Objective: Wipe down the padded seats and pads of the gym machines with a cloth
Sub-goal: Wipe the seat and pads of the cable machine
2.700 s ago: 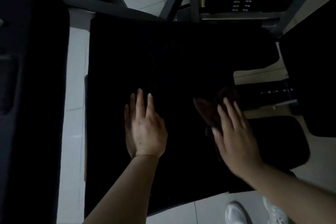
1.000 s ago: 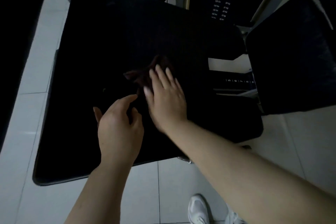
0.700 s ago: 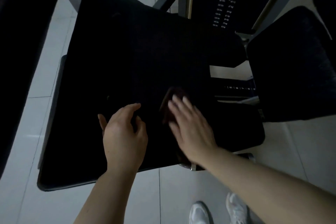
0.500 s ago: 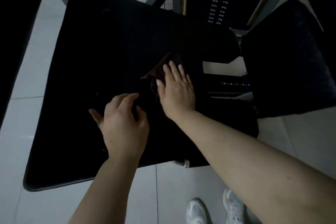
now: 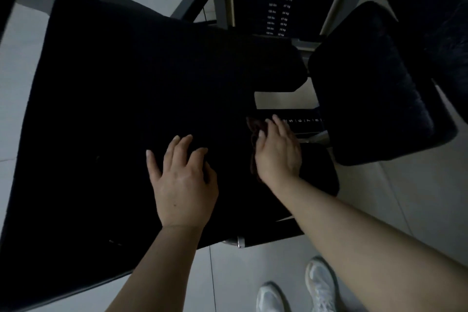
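Note:
A large black padded seat fills the middle of the view. My right hand presses a dark reddish-brown cloth flat against the seat's right side, near a notch in its edge. Most of the cloth is hidden under the palm; only a fold shows past the fingertips. My left hand rests on the seat to the left of it, fingers spread, holding nothing.
A second black pad stands to the right. A weight stack with numbered plates and grey frame bars lies beyond the seat. A numbered adjustment scale sits by the notch. White shoes stand on the grey tiled floor.
My right hand has slid the cloth to the right and toward me, to the seat's notched edge. My left hand has flattened and spread its fingers on the pad.

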The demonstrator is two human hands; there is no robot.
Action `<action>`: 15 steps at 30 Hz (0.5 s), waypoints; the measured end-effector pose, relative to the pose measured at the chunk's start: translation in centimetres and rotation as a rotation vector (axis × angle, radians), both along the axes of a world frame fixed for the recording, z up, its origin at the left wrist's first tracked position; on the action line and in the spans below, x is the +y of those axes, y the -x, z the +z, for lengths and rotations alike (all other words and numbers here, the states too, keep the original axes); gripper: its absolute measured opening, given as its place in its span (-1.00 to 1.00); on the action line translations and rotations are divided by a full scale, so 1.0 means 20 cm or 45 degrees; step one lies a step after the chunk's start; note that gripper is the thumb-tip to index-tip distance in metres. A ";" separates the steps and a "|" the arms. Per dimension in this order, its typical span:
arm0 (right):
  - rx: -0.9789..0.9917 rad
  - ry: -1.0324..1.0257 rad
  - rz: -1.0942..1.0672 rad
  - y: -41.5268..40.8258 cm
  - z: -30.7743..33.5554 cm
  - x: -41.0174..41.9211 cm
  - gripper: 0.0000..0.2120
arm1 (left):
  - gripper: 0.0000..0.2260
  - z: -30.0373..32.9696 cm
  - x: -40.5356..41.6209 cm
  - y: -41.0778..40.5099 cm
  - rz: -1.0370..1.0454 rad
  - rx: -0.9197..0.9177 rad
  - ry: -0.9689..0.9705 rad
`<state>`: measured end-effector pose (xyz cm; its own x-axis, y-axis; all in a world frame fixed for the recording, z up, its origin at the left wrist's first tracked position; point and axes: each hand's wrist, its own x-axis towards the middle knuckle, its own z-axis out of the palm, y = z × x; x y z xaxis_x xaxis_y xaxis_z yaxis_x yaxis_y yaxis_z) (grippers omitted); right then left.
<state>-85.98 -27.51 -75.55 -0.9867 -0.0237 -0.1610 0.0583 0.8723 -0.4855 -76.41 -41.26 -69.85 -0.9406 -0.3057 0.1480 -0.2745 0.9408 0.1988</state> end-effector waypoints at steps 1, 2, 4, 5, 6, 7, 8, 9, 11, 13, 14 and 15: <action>0.079 0.004 0.038 -0.06 0.00 0.00 -0.52 | -0.80 0.00 0.00 0.00 0.005 -0.007 0.009; 0.148 0.023 0.121 -0.16 0.00 0.03 -0.50 | -0.81 0.00 0.00 0.00 0.004 -0.002 0.016; 0.188 0.047 0.381 -0.45 0.02 0.12 -0.48 | -0.83 0.01 -0.01 0.00 -0.049 0.033 0.031; 0.187 0.044 0.494 -0.57 0.01 0.18 -0.49 | -0.83 0.00 -0.01 0.00 -0.112 0.054 0.041; 0.191 0.045 0.554 -0.64 0.01 0.23 -0.51 | -0.82 0.00 -0.01 0.00 -0.188 0.073 0.051; 0.213 0.051 0.558 -0.64 0.01 0.26 -0.52 | -0.83 0.00 0.00 -0.01 -0.251 0.085 0.064; 0.234 0.047 0.538 -0.59 0.00 0.24 -0.52 | -0.83 0.00 0.00 -0.01 -0.287 0.087 0.078; 0.244 0.041 0.516 -0.52 0.00 0.21 -0.50 | -0.82 -0.01 0.01 -0.01 -0.301 0.084 0.089; 0.218 0.067 0.434 -0.34 0.00 0.10 -0.47 | -0.81 -0.01 0.02 0.00 -0.310 0.085 0.098; 0.184 0.170 0.307 -0.20 0.00 0.03 -0.56 | -0.81 -0.02 0.03 0.00 -0.350 0.093 0.102; 0.207 0.251 0.229 -0.17 -0.01 0.02 -0.63 | -0.81 -0.02 0.04 0.00 -0.372 0.097 0.097; 0.235 0.321 0.157 -0.16 -0.02 0.02 -0.70 | -0.81 -0.01 0.05 0.01 -0.388 0.104 0.090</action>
<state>-82.78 -27.10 -75.99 -0.9859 -0.1608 0.0461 -0.1489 0.7182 -0.6798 -76.58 -40.35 -70.12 -0.9714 0.0018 0.2376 0.0360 0.9895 0.1397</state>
